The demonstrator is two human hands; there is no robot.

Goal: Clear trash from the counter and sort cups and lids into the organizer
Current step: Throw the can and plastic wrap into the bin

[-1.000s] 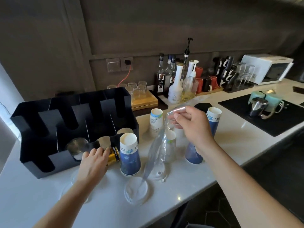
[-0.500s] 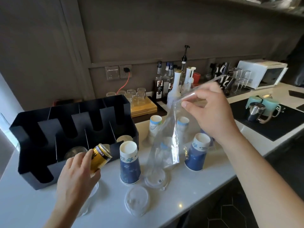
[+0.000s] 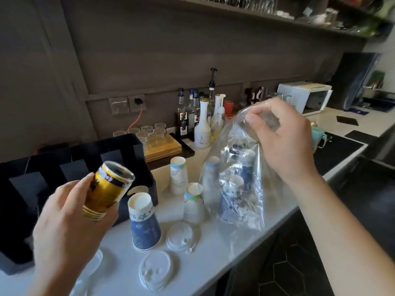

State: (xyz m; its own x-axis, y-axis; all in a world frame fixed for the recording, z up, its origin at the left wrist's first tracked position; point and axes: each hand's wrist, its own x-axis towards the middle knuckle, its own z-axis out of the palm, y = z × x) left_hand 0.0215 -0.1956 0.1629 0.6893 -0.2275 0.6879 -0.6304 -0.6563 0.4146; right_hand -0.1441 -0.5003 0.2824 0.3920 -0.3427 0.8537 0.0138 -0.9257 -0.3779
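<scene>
Both hands are busy and lifted above the counter (image 3: 213, 251). The left hand (image 3: 64, 218) is closed around a gold can (image 3: 106, 189), gripping it by the lower half. The can is tilted: its long axis leans up and to the right, and the end with the dark rim points toward the back wall and a little toward the other hand. The right hand (image 3: 284, 142) pinches the top of a clear plastic bag (image 3: 237, 180) between thumb and fingers; the bag hangs down, long axis nearly vertical, and its lower edge seems to touch the counter near the front edge. I cannot tell if the bag's mouth is open.

I judge the task to be at the beginning, in the trash part. Can and bag are off the counter but not yet thrown away, and no bin is visible.

Almost all the sorting is left. A blue paper cup (image 3: 145, 225) stands upside down near the front edge, just beside the black organizer (image 3: 136, 144) at the left end of the counter. Two white cups (image 3: 178, 176) (image 3: 193, 202) are also upside down toward the middle, and more cups show through the bag. Two white lids (image 3: 181, 236) (image 3: 155, 270) lie flat at the front edge. The organizer's compartments look mostly empty, though a pale round thing shows in one front slot.
</scene>
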